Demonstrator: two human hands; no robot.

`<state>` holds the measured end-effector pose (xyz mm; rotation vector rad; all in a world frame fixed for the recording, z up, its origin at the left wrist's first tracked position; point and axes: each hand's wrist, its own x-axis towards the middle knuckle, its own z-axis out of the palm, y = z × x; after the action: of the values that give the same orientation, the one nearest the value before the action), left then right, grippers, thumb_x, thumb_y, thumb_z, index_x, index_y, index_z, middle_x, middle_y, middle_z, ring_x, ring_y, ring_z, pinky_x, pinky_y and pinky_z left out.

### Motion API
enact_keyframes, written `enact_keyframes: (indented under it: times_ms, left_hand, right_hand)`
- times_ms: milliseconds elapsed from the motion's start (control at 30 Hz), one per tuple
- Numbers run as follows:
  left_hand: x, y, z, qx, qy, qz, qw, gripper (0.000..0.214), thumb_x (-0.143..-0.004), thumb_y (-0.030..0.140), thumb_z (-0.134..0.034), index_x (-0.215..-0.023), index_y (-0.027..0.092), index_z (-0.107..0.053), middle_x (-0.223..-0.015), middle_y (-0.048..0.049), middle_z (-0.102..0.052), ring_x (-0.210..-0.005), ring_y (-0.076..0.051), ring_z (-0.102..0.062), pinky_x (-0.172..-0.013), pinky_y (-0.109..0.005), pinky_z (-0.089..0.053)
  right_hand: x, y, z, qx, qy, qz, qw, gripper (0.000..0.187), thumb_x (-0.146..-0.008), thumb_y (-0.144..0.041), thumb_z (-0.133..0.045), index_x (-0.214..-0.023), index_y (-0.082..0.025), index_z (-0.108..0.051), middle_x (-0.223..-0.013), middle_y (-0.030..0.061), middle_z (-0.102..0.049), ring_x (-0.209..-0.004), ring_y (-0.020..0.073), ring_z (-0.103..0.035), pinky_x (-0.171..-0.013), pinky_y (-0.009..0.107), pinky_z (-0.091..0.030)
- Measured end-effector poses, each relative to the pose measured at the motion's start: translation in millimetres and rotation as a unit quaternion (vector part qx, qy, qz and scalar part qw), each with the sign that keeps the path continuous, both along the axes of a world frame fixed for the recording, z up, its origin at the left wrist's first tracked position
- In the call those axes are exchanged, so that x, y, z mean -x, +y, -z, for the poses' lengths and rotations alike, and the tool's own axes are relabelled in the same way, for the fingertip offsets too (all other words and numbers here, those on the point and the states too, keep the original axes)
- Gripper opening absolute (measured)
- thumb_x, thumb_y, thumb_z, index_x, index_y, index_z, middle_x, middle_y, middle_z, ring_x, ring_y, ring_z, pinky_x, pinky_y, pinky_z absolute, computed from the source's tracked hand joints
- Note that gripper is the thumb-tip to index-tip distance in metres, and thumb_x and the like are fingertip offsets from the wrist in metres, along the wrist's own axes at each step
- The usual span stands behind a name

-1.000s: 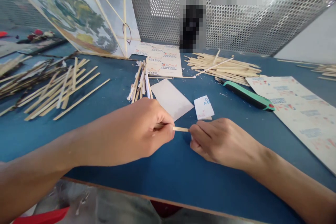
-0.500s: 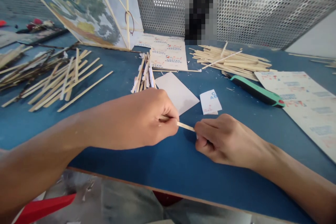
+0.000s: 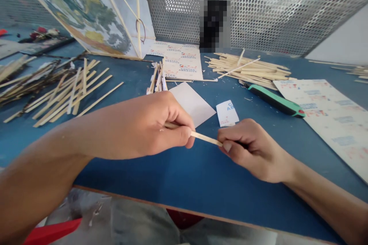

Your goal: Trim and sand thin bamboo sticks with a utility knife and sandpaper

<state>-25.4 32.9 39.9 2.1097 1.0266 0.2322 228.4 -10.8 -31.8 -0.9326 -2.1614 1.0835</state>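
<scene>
My left hand (image 3: 155, 124) is closed in a fist around one end of a thin pale wooden stick (image 3: 205, 138). My right hand (image 3: 253, 149) pinches the stick's other end with thumb and fingers pressed together; whether it also holds a scrap of paper there is hidden. Both hands hover just above the blue table (image 3: 184, 176), near its front edge. A small white paper piece (image 3: 227, 113) with blue print lies just beyond the right hand. A larger white sheet (image 3: 192, 103) lies beyond the left hand.
Loose stick piles lie at left (image 3: 66, 90), centre (image 3: 157, 78) and back right (image 3: 250, 69). A green-handled cutter (image 3: 273, 100) lies right of centre, beside printed sheets (image 3: 330, 115). A painted paper lantern frame (image 3: 89, 15) and perforated metal screen (image 3: 258, 11) stand behind.
The hands have drawn slightly apart, showing more of the stick between them. The right thumb now presses over the stick's end. The camera view shifted a little.
</scene>
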Motion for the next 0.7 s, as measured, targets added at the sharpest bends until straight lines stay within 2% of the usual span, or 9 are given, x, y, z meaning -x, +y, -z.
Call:
enact_keyframes:
  times_ms: [100,167,267,333,400,467,533,700]
  left_hand:
    - [0.2,2.3,-2.2,0.038,0.036,0.053,0.997,0.032,-0.094,0.033,-0.053,-0.072,0.020,-0.072,-0.052,0.0018,-0.045,-0.045,-0.010,-0.038,-0.041,-0.024,-0.023]
    - [-0.3,2.7,-3.6,0.024,0.022,0.040,0.999,0.033,-0.096,0.034,-0.053,-0.075,0.021,-0.074,-0.051,0.0027,-0.044,-0.043,-0.009,-0.034,-0.040,-0.023,-0.021]
    - [-3.1,0.3,-5.6,0.011,0.015,0.033,0.999,0.030,-0.095,0.033,-0.053,-0.079,0.021,-0.075,-0.049,0.0042,-0.040,-0.042,-0.008,-0.030,-0.039,-0.023,-0.020]
    - [-5.9,-2.3,-6.8,0.015,0.017,0.027,0.999,0.028,-0.095,0.030,-0.053,-0.081,0.021,-0.076,-0.049,0.0051,-0.036,-0.041,-0.008,-0.027,-0.038,-0.023,-0.019]
    - [-8.2,-4.0,-7.6,0.025,0.016,0.026,0.999,0.027,-0.094,0.028,-0.053,-0.081,0.021,-0.076,-0.049,0.0055,-0.034,-0.041,-0.007,-0.028,-0.037,-0.022,-0.019]
    - [-9.4,-4.2,-7.5,0.036,0.015,0.025,0.999,0.027,-0.093,0.028,-0.054,-0.079,0.020,-0.076,-0.050,0.0056,-0.032,-0.040,-0.007,-0.029,-0.036,-0.022,-0.020]
    - [-9.7,-3.2,-6.6,0.048,0.018,0.023,0.998,0.026,-0.091,0.028,-0.055,-0.078,0.020,-0.076,-0.050,0.0056,-0.031,-0.040,-0.007,-0.028,-0.036,-0.022,-0.019]
    - [-8.9,-0.3,-2.7,0.071,0.054,0.018,0.996,0.025,-0.088,0.028,-0.056,-0.075,0.020,-0.076,-0.057,0.0033,-0.043,-0.045,-0.008,-0.033,-0.041,-0.023,-0.022]
  right_hand:
    - [-7.5,3.1,0.6,0.080,0.069,0.009,0.994,0.033,-0.096,-0.024,-0.036,-0.066,-0.020,-0.050,-0.054,-0.0049,-0.036,-0.047,0.0098,-0.030,-0.043,0.025,-0.025]
    - [-10.8,4.1,0.9,0.071,0.076,0.039,0.994,0.034,-0.097,-0.024,-0.034,-0.067,-0.020,-0.051,-0.054,-0.0043,-0.036,-0.048,0.0106,-0.030,-0.043,0.026,-0.026]
    - [-10.5,2.9,0.5,-0.032,0.028,0.081,0.996,0.030,-0.097,-0.023,-0.038,-0.070,-0.020,-0.050,-0.056,-0.0046,-0.039,-0.050,0.0104,-0.032,-0.047,0.026,-0.029]
    - [-8.4,1.2,0.4,-0.151,-0.013,0.083,0.985,0.020,-0.095,-0.021,-0.045,-0.076,-0.019,-0.053,-0.059,-0.0047,-0.044,-0.050,0.0100,-0.035,-0.048,0.025,-0.030]
    - [-6.8,0.2,0.6,-0.289,-0.063,0.080,0.952,0.013,-0.091,-0.014,-0.050,-0.081,-0.018,-0.057,-0.063,-0.0035,-0.049,-0.051,0.0107,-0.037,-0.048,0.027,-0.030]
    - [-6.8,0.6,0.8,-0.379,-0.112,0.067,0.916,0.016,-0.089,-0.008,-0.050,-0.081,-0.016,-0.061,-0.064,-0.0018,-0.050,-0.051,0.0124,-0.036,-0.049,0.030,-0.029]
    - [-8.1,1.9,0.7,-0.406,-0.142,0.046,0.901,0.019,-0.090,-0.007,-0.050,-0.079,-0.015,-0.064,-0.063,-0.0008,-0.050,-0.052,0.0140,-0.036,-0.049,0.031,-0.029]
    - [-9.5,2.2,-1.0,-0.402,-0.152,0.017,0.903,0.020,-0.087,-0.007,-0.052,-0.081,-0.011,-0.070,-0.065,0.0011,-0.052,-0.052,0.0161,-0.035,-0.048,0.034,-0.030]
